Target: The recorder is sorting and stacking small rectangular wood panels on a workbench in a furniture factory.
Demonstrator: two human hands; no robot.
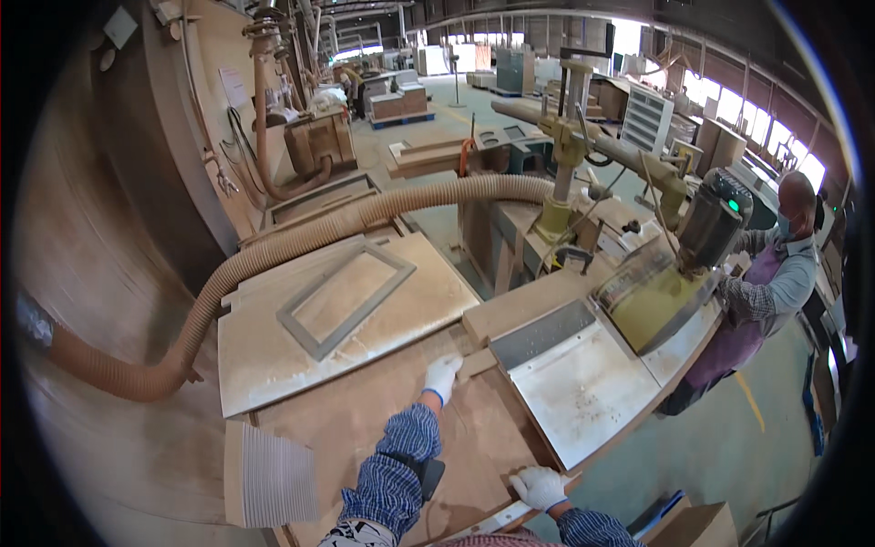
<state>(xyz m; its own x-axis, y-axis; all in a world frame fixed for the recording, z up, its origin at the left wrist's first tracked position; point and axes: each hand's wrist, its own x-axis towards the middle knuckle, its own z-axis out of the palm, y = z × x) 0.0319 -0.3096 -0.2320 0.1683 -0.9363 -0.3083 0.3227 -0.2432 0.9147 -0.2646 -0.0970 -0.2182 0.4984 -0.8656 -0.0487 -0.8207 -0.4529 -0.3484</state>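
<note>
My left hand (444,378), in a white glove, reaches forward over the brown wooden worktable (365,410). Its fingers close at the near end of a short wooden strip (478,365), which lies against the left side of the saw's metal table (583,392). Nearer my body, my right hand (540,488), gloved too, rests on the worktable's front edge beside a pale metal strip (497,521). Its fingers are partly spread, and I see nothing held in them. A longer, thicker board (524,308) sits just beyond the wooden strip.
A dusty panel (428,273) bearing a grey rectangular frame (346,296) lies at left. A ribbed hose (301,242) arches behind it. Stacked thin boards (278,479) stand near left. At right, a co-worker (775,283) stands by the radial-arm saw's motor (717,219) and guard (652,301).
</note>
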